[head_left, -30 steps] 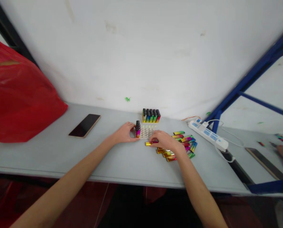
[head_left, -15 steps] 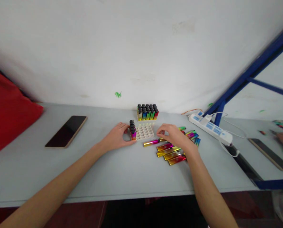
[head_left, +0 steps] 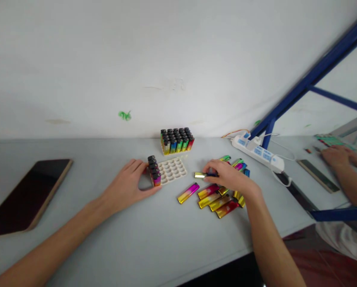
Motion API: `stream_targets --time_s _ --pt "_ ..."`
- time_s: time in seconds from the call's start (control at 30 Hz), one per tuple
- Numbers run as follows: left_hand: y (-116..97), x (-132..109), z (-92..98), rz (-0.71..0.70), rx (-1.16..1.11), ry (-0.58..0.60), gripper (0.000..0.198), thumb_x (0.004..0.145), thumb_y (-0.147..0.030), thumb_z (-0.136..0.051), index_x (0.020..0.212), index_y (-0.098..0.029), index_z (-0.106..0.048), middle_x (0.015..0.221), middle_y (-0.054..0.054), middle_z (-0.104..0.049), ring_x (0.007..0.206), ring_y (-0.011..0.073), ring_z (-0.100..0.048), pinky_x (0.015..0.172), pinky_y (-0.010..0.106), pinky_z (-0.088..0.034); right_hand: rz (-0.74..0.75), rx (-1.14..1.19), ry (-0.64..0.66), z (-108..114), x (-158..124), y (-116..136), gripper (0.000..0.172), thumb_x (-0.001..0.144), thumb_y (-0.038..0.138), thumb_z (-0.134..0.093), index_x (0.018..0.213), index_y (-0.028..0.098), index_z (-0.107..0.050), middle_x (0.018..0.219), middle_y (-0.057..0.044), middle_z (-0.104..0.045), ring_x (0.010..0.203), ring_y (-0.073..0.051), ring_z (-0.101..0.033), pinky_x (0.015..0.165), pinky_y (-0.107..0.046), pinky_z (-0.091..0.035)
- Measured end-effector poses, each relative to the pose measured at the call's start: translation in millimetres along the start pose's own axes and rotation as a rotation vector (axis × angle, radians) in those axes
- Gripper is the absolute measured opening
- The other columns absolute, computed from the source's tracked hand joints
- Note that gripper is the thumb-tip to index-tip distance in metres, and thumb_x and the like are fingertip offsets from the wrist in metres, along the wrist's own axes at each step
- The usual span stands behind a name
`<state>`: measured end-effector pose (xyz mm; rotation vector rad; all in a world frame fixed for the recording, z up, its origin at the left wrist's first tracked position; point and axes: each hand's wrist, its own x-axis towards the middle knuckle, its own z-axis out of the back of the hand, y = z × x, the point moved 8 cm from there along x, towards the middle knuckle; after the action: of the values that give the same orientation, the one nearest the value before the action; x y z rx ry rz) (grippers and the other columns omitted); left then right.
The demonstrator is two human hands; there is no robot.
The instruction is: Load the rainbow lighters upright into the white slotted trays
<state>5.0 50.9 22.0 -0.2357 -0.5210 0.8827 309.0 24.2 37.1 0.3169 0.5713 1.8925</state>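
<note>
A white tray (head_left: 172, 169) with rows of round sockets lies on the table; one column of upright lighters (head_left: 154, 172) with black tops fills its left end. My left hand (head_left: 126, 184) is closed around that end, thumb at the near corner and fingers at the far side. My right hand (head_left: 226, 174) pinches a gold and dark blue lighter (head_left: 200, 175), lying sideways just right of the tray. Under and beside this hand spreads a pile of shiny lighters (head_left: 220, 202). One purple and gold lighter (head_left: 188, 193) lies apart, in front of the tray.
A full block of upright lighters (head_left: 177, 140) stands behind the tray by the wall. At left lies a phone (head_left: 28, 195). A white power strip (head_left: 257, 153) with cables is at right, beside a blue metal frame (head_left: 286, 107). Beyond it, another person's hands (head_left: 335, 156) rest on a table.
My right hand has closed on a lighter from the pile. The loose purple and gold lighter has turned to a slant. The view has shifted right; my left hand stays at the tray.
</note>
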Motion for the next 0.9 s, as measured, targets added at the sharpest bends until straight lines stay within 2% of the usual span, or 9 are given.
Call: stream_targets --time_s 0.1,0.2,0.37,0.5,0.63,0.7,0.8,0.83,0.9 --pt "1.8 -4.3 -2.3 0.007 -0.011 0.007 0.052 0.090 -0.073 -0.071 0.104 -0.024 -0.065 0.105 0.009 -0.068 0.103 0.0332 -0.064 0.098 0.049 -0.055 0.004 0.130 -0.090 3.2 0.3 7.7 0.019 0.105 0.038 -0.068 0.114 0.022 -0.069 0.100 -0.005 -0.079 0.089 -0.023 -0.071 0.081 -0.034 -0.054" --pt "1.9 -8.1 -5.0 0.012 -0.012 0.030 0.056 0.093 -0.074 -0.069 0.115 -0.023 -0.068 0.112 0.009 -0.069 0.107 0.0334 -0.064 0.101 0.049 -0.056 -0.015 0.235 -0.151 4.5 2.0 10.4 0.030 0.109 0.050 -0.059 0.119 0.023 -0.066 0.085 -0.001 -0.074 0.074 -0.020 -0.066 0.067 -0.031 -0.049" --pt "-1.5 -12.6 -5.1 0.016 -0.032 0.054 0.061 0.097 -0.075 -0.064 0.128 -0.023 -0.070 0.122 0.012 -0.068 0.112 0.0342 -0.064 0.105 0.051 -0.056 -0.022 0.441 -0.273 4.1 12.7 11.8 0.045 0.100 0.065 -0.068 0.117 0.023 -0.071 0.072 0.004 -0.058 0.062 -0.016 -0.050 0.057 -0.029 -0.039" --pt "-0.4 -12.2 -2.6 0.008 -0.092 0.072 0.060 0.096 -0.075 -0.065 0.127 -0.024 -0.072 0.124 0.012 -0.068 0.114 0.0344 -0.066 0.106 0.051 -0.057 -0.061 0.652 -0.329 0.0 24.1 10.9 0.049 0.085 0.066 -0.084 0.104 0.022 -0.076 0.075 0.002 -0.059 0.062 -0.014 -0.044 0.056 -0.029 -0.036" --pt "4.4 -10.4 -1.2 0.006 -0.145 0.107 0.058 0.093 -0.075 -0.070 0.123 -0.026 -0.075 0.123 0.012 -0.069 0.115 0.0360 -0.069 0.105 0.052 -0.058 -0.089 0.796 -0.394 -0.4 39.9 14.3 0.055 0.084 0.074 -0.081 0.081 0.021 -0.066 0.070 0.003 -0.053 0.064 -0.014 -0.045 0.058 -0.028 -0.039" --pt "5.0 -10.1 0.2 0.005 -0.157 0.117 0.055 0.092 -0.072 -0.073 0.122 -0.026 -0.075 0.123 0.012 -0.070 0.116 0.0360 -0.069 0.106 0.052 -0.059 -0.052 0.836 -0.360 -2.2 51.0 25.4 0.060 0.088 0.081 -0.072 0.081 0.022 -0.061 0.073 0.003 -0.055 0.067 -0.015 -0.051 0.061 -0.028 -0.044" --pt "2.7 -10.6 2.0 0.006 -0.150 0.120 0.050 0.092 -0.066 -0.075 0.122 -0.026 -0.074 0.124 0.012 -0.071 0.117 0.0355 -0.069 0.107 0.051 -0.058 0.026 0.917 -0.219 -8.6 67.0 51.5 0.060 0.094 0.085 -0.061 0.092 0.025 -0.057 0.076 0.002 -0.061 0.067 -0.016 -0.059 0.064 -0.029 -0.051" --pt "1.5 -11.1 2.0 0.009 -0.141 0.120 0.050 0.092 -0.065 -0.075 0.122 -0.026 -0.074 0.123 0.012 -0.070 0.117 0.0354 -0.068 0.107 0.051 -0.058 0.048 0.944 -0.176 -10.5 71.0 60.3 0.059 0.094 0.084 -0.061 0.096 0.025 -0.056 0.073 0.004 -0.059 0.063 -0.015 -0.057 0.061 -0.028 -0.050" --pt "-0.8 -12.2 0.9 0.016 -0.117 0.108 0.049 0.092 -0.062 -0.075 0.122 -0.024 -0.073 0.122 0.012 -0.070 0.115 0.0348 -0.069 0.106 0.051 -0.058 0.069 0.992 -0.123 -13.8 77.2 73.7 0.059 0.091 0.084 -0.065 0.100 0.026 -0.056 0.065 0.009 -0.048 0.051 -0.011 -0.044 0.051 -0.024 -0.039"
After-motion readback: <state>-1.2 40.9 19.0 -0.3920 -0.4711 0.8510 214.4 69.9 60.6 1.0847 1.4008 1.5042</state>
